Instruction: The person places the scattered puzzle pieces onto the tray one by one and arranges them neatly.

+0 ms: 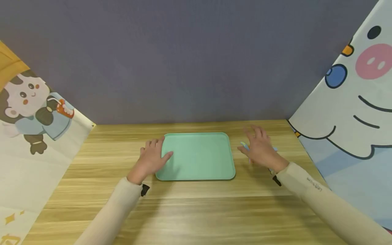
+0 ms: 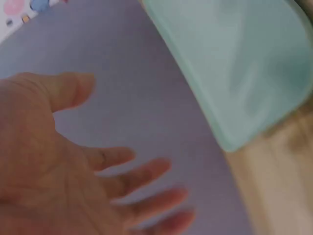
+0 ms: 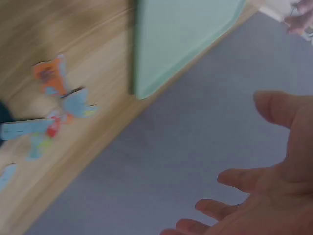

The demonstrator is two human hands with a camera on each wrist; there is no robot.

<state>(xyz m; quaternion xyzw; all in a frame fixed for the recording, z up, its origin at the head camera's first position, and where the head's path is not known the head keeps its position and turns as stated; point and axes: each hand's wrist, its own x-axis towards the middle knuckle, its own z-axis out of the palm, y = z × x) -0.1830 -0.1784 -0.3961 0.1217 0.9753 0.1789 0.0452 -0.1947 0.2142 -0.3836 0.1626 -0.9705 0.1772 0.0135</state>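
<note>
A pale green rectangular tray (image 1: 199, 156) lies flat on the wooden table. My left hand (image 1: 152, 158) hovers over its left edge, fingers spread and relaxed; the left wrist view shows a bare palm (image 2: 58, 171) with nothing in it. To the tray's right, my right hand (image 1: 259, 148) hangs over several small flat cutout pieces (image 1: 244, 145) and hides most of them. In the right wrist view these include an orange piece (image 3: 51, 77), a blue-grey piece (image 3: 75, 103) and a long light blue strip (image 3: 27, 128). The right fingers are loosely extended and hold nothing.
A grey-purple panel (image 1: 190, 68) rises behind the table (image 1: 196, 211). Side panels with cartoon prints, a child figure (image 1: 27, 98) on the left and a pig-nosed figure (image 1: 373, 61) on the right, flank the table.
</note>
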